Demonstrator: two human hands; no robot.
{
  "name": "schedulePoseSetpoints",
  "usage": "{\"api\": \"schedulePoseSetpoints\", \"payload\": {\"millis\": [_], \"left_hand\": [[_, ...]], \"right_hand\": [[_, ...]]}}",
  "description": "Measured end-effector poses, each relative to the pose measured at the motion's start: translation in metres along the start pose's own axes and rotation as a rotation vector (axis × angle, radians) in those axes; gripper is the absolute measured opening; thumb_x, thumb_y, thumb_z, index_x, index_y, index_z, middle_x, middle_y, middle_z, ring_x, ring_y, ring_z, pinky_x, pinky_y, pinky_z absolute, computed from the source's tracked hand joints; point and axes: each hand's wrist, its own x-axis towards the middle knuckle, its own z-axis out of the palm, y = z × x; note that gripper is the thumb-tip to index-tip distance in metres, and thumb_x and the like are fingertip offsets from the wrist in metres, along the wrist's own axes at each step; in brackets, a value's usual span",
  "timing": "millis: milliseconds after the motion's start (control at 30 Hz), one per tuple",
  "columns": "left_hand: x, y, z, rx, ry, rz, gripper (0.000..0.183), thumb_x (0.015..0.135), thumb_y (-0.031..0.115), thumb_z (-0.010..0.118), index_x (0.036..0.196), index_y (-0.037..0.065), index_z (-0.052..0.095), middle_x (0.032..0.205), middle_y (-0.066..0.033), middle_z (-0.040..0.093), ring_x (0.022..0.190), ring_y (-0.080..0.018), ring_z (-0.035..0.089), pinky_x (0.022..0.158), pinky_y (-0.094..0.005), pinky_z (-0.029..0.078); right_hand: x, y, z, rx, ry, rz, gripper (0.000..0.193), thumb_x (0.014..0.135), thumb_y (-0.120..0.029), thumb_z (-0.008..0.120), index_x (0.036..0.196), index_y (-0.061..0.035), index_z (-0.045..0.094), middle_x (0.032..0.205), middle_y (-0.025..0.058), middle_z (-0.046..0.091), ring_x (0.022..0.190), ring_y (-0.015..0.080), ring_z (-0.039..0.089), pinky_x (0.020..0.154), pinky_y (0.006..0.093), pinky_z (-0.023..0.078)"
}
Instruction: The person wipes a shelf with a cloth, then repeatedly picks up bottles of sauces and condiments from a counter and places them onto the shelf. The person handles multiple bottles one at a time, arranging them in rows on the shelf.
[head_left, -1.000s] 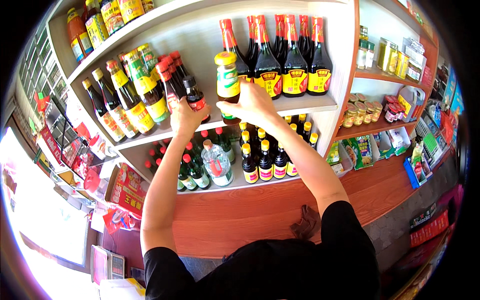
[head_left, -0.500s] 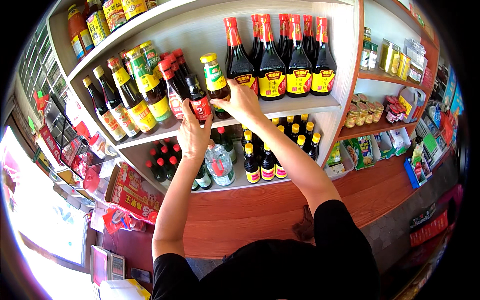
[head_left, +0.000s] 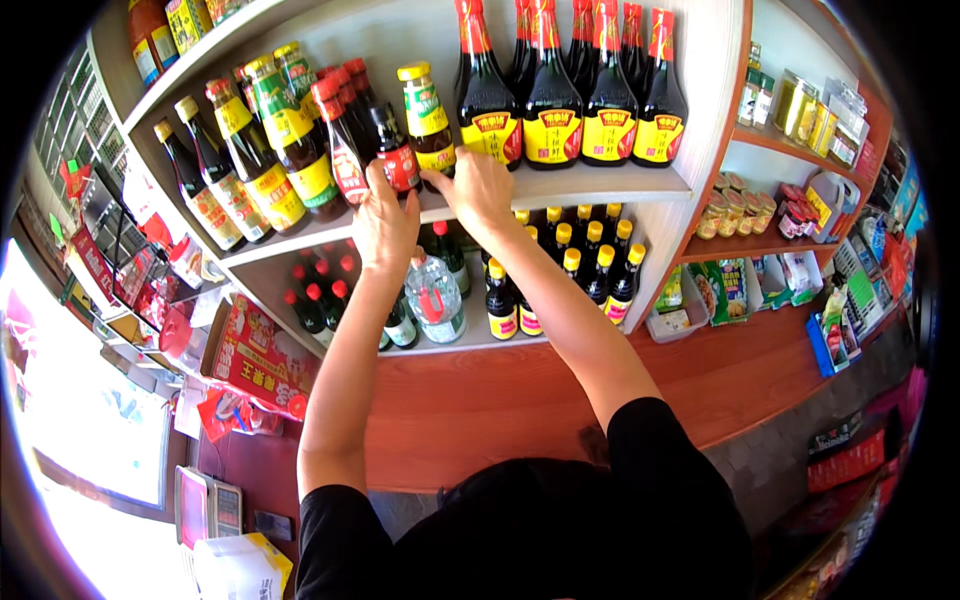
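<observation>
On the middle shelf (head_left: pixel 570 184), a small dark bottle (head_left: pixel 399 166) with a black cap and red label stands at the front. My left hand (head_left: pixel 385 225) is at its base, fingers on its left side and thumb at its lower right. Just right of it stands a yellow-capped bottle (head_left: pixel 428 120) with a green and yellow label. My right hand (head_left: pixel 482 195) holds its lower part, thumb across the front and fingers on the right side. A red-capped bottle (head_left: pixel 342 145) stands close beside my left fingers.
Tall dark sauce bottles (head_left: pixel 553 110) with red necks stand to the right. Several sauce bottles (head_left: pixel 270 170) fill the left side. Below are a clear plastic jug (head_left: pixel 436 300) and yellow-capped bottles (head_left: pixel 500 300). A brown wooden ledge (head_left: pixel 470 400) runs beneath; jars (head_left: pixel 735 210) stand on the right-hand shelves.
The view has shifted, so the shelf sits higher in the picture. The yellow-capped bottle now stands further back, nearly level with the others; both hands stay at their bottles.
</observation>
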Motion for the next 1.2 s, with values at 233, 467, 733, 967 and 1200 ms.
{"api": "schedulePoseSetpoints", "payload": {"millis": [233,467,733,967,1200], "left_hand": [[-0.051,-0.004,-0.043,-0.016,-0.016,-0.011,0.048,0.082,0.025,0.073,0.123,0.008,0.054,0.098,-0.0108,0.070,0.082,-0.0270,0.069,0.071,-0.0373,0.054],[-0.257,-0.078,-0.074,0.029,-0.091,-0.018,0.024,0.082,0.004,0.070,0.104,0.001,0.062,0.092,-0.0138,0.067,0.081,-0.0329,0.065,0.071,-0.0384,0.052],[-0.493,-0.111,-0.091,-0.255,-0.363,-1.014,0.018,0.083,0.013,0.070,0.097,0.002,0.067,0.084,-0.0136,0.071,0.078,-0.0180,0.069,0.066,-0.0319,0.052],[-0.462,-0.130,-0.132,-0.335,-0.296,-1.015,0.018,0.085,0.011,0.069,0.100,0.001,0.067,0.087,-0.0081,0.072,0.081,-0.0134,0.069,0.067,-0.0265,0.052],[-0.566,-0.141,-0.219,-0.297,-0.196,-1.272,0.023,0.086,0.012,0.070,0.105,0.001,0.065,0.088,-0.0079,0.070,0.083,-0.0138,0.067,0.072,-0.0275,0.053]], "right_hand": [[-0.036,0.014,0.005,0.067,0.169,-0.390,0.035,0.081,-0.037,0.073,0.080,-0.0028,0.068,0.068,0.0158,0.065,0.070,0.0352,0.067,0.059,0.0445,0.052],[-0.271,0.173,-0.082,-0.117,-0.234,-0.324,0.040,0.078,-0.025,0.076,0.112,-0.0060,0.064,0.118,0.0117,0.056,0.107,0.0322,0.056,0.086,0.0431,0.046],[-0.468,0.296,-0.080,-0.507,-0.626,0.071,0.066,0.083,-0.029,0.065,0.142,-0.0138,0.042,0.148,0.0179,0.034,0.136,0.0461,0.028,0.108,0.0598,0.028],[-0.383,0.275,0.042,-0.446,-0.491,0.063,0.065,0.082,-0.031,0.067,0.140,-0.0122,0.043,0.142,0.0157,0.042,0.132,0.0447,0.035,0.099,0.0585,0.038],[-0.348,0.101,0.213,-0.137,-0.513,-0.364,0.065,0.076,-0.027,0.072,0.133,-0.0089,0.048,0.141,0.0120,0.042,0.123,0.0393,0.041,0.094,0.0517,0.044]]}}
